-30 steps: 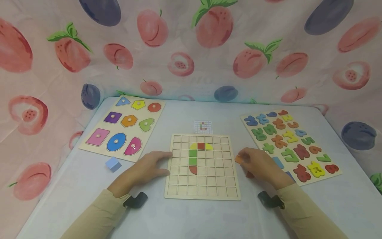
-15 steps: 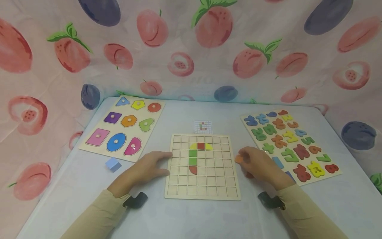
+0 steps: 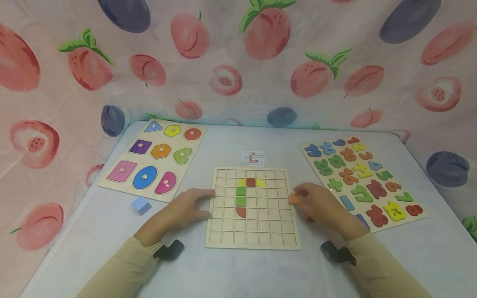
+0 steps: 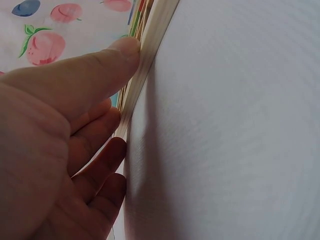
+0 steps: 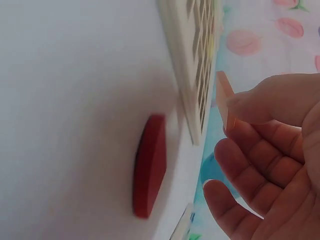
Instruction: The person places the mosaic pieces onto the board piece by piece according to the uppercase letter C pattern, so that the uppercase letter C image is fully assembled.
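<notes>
A wooden grid board (image 3: pixel 266 225) lies at the table's middle. In it sit a red square (image 3: pixel 251 182), yellow rounded tiles (image 3: pixel 261 183), green squares (image 3: pixel 240 196) and a red rounded tile (image 3: pixel 241 212). My left hand (image 3: pixel 188 210) rests its thumb and fingertips against the board's left edge, fingers extended. At the right edge, my right hand (image 3: pixel 319 205) pinches an orange tile (image 3: pixel 294 199) between thumb and finger. The right wrist view shows a red tile (image 5: pixel 151 167) on the table beside the board, mostly hidden under this hand in the head view.
A small pattern card (image 3: pixel 254 158) lies behind the board. At left are a shape puzzle (image 3: pixel 152 159) with knobs and a blue block (image 3: pixel 141 205). A number puzzle (image 3: pixel 400 215) stands to the right, with a blue tile (image 3: pixel 347 202) near its edge.
My right hand has shifted slightly left with the orange tile, which now overlaps the board's right edge in the head view. The left hand and the board have stayed put.
</notes>
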`<state>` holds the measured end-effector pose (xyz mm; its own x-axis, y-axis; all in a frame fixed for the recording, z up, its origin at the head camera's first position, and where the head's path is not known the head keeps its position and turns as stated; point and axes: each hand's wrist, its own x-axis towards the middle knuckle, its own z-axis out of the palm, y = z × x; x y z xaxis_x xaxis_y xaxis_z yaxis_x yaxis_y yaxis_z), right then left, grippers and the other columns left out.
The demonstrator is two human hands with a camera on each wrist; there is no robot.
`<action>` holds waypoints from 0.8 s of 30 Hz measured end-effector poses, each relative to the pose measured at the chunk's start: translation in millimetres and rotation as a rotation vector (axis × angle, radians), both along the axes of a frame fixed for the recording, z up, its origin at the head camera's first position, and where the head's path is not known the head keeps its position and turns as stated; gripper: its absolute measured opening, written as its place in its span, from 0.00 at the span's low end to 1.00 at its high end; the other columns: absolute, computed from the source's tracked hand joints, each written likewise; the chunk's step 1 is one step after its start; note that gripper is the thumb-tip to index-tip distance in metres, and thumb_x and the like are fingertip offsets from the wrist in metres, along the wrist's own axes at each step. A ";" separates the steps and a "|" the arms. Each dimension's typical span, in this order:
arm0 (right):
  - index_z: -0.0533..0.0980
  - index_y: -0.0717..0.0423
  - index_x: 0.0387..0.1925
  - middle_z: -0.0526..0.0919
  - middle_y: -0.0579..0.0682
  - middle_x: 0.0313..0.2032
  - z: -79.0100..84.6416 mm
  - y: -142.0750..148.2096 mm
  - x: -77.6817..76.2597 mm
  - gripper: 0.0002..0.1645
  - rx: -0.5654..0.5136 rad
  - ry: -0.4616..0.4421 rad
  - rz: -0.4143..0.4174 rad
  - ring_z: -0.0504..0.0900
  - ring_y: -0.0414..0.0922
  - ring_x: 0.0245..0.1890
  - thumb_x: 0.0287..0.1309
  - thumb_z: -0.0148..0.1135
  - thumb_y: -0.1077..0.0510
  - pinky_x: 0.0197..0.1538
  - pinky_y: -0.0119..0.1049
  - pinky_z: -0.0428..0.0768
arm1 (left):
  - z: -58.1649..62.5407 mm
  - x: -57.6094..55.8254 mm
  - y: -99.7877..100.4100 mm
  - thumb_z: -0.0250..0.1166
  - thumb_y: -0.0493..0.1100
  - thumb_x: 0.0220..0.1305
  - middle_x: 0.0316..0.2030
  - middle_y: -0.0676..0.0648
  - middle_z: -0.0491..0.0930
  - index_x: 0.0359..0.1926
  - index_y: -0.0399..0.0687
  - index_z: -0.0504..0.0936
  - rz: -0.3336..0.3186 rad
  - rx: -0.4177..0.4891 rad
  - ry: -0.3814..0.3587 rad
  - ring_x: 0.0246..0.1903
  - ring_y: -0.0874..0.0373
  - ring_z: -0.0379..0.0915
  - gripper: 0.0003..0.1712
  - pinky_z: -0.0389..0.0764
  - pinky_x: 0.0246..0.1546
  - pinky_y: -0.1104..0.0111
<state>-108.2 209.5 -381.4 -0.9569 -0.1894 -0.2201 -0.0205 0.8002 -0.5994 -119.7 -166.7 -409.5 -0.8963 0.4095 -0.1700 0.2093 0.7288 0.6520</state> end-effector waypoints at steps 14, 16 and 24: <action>0.77 0.62 0.57 0.80 0.57 0.54 1.1 -23.3 8.1 0.24 0.021 0.114 0.108 0.77 0.57 0.57 0.58 0.64 0.64 0.59 0.56 0.76 | 0.8 0.4 0.7 0.75 0.42 0.59 0.64 0.47 0.74 0.68 0.50 0.75 0.005 -0.006 -0.001 0.68 0.46 0.63 0.36 0.67 0.66 0.50; 0.76 0.62 0.57 0.80 0.57 0.54 1.8 -27.4 8.2 0.25 0.015 0.102 0.101 0.77 0.57 0.57 0.56 0.64 0.64 0.59 0.56 0.76 | 1.1 0.8 0.9 0.75 0.42 0.59 0.64 0.47 0.74 0.68 0.50 0.75 0.007 -0.005 -0.004 0.68 0.46 0.63 0.36 0.67 0.66 0.51; 0.78 0.61 0.56 0.81 0.55 0.56 0.4 -42.8 6.9 0.24 0.043 0.091 0.128 0.78 0.51 0.53 0.56 0.63 0.64 0.59 0.52 0.77 | 1.4 0.4 1.0 0.74 0.42 0.59 0.65 0.47 0.74 0.68 0.49 0.75 0.002 -0.009 -0.002 0.68 0.46 0.63 0.36 0.67 0.66 0.50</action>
<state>-101.3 166.7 -381.0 -0.9420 -0.3032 -0.1438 -0.1767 0.8124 -0.5557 -119.3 -165.7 -408.1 -0.8968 0.4062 -0.1755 0.2067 0.7352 0.6455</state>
